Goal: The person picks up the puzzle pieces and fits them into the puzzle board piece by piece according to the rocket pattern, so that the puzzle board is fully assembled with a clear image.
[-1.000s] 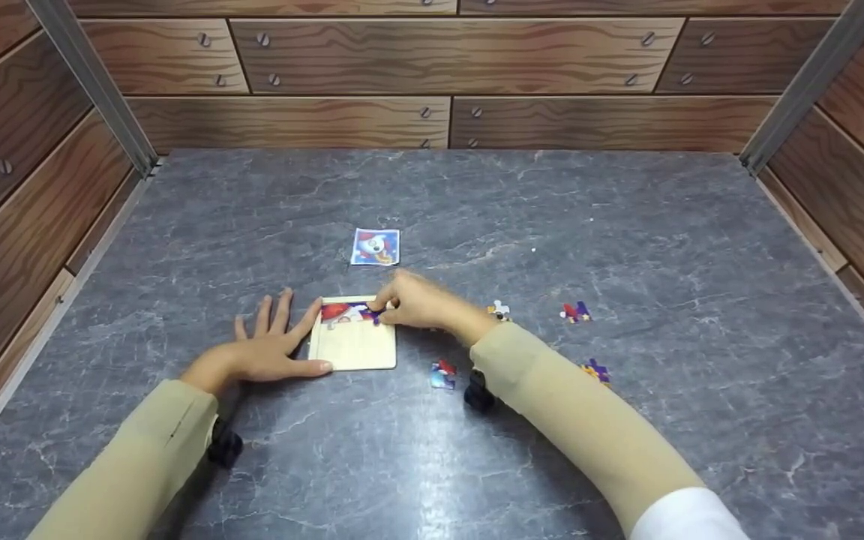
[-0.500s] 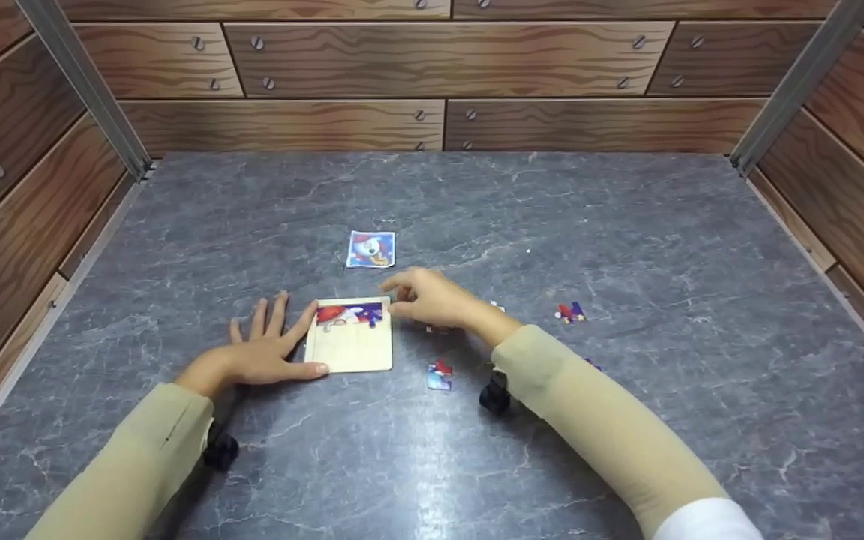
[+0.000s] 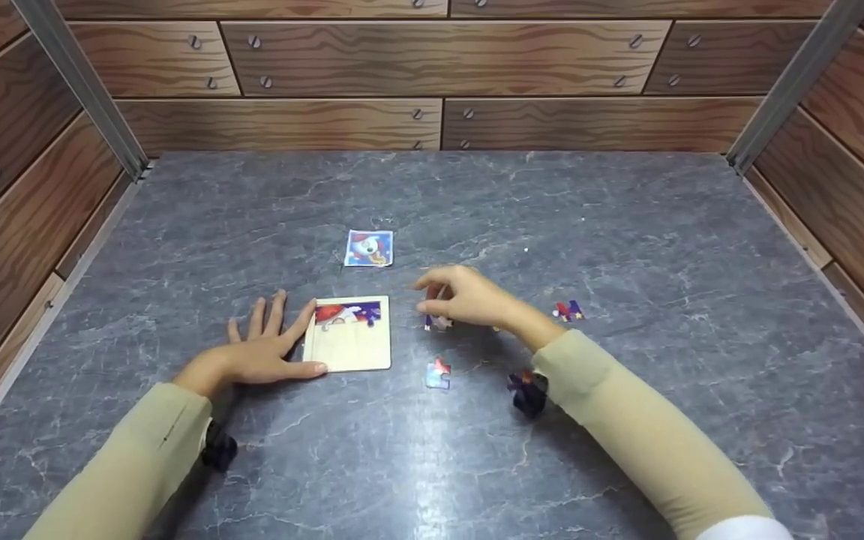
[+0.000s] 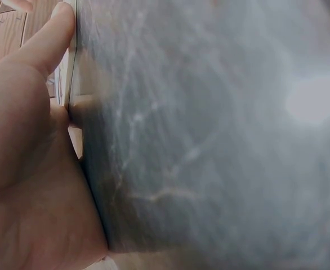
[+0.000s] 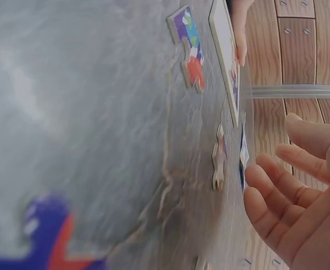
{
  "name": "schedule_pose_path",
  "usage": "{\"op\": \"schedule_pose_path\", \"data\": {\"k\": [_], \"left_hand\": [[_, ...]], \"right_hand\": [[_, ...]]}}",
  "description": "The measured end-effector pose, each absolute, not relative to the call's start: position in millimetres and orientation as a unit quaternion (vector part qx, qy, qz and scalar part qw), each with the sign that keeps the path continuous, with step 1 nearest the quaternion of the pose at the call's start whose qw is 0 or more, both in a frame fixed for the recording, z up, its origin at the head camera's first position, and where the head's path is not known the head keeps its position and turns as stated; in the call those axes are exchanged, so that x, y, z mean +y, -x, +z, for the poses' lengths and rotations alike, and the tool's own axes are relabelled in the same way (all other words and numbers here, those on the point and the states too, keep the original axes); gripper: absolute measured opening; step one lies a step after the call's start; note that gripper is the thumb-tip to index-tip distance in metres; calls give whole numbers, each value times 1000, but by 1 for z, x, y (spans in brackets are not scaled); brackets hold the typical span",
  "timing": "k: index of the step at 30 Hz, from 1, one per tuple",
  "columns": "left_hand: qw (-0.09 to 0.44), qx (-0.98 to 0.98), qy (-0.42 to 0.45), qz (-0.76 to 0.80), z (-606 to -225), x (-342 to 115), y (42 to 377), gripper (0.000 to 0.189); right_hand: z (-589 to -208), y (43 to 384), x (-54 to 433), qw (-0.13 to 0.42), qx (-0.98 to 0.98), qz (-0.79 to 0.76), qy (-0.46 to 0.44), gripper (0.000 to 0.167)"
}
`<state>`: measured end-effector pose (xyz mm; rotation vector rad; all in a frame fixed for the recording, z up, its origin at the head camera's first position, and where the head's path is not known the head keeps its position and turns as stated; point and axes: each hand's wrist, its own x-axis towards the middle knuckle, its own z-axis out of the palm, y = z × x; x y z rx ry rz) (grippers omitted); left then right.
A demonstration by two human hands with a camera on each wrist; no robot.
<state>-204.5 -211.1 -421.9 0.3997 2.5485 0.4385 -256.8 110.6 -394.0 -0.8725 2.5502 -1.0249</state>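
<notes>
My left hand [image 3: 271,349] lies spread on the table, thumb and index finger against the left side of a pale wooden puzzle tray [image 3: 353,352]. Along the tray's top edge sit joined puzzle pieces [image 3: 346,313] in red, white and purple. To the right of the tray my right hand [image 3: 462,296] hovers with loosely bent fingers and nothing between them, as the right wrist view also shows. Partly under it in the head view lies a puzzle piece [image 5: 219,160]. Nearer the front is a blue and red puzzle piece [image 3: 438,373].
A small picture card [image 3: 369,248] of a white character in a red hat lies behind the tray. Farther right is a purple and red puzzle piece [image 3: 569,310]; another purple piece [image 5: 52,239] shows close to the right wrist camera. Wood-patterned walls [image 3: 432,60] enclose the table.
My right hand has let go of the purple piece at the tray's top right corner and moved right, off the tray. The left hand stays at the tray.
</notes>
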Motion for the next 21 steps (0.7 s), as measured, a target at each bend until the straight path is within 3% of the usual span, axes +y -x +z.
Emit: {"op": "schedule_pose_path", "data": {"k": [14, 21], "left_hand": [[259, 939, -148, 169, -421, -211, 203, 102], [259, 940, -149, 165, -422, -211, 203, 103]], "right_hand": [[-397, 244, 128, 100, 900, -335, 261, 38], [-404, 238, 129, 117, 903, -347, 224, 38]]}}
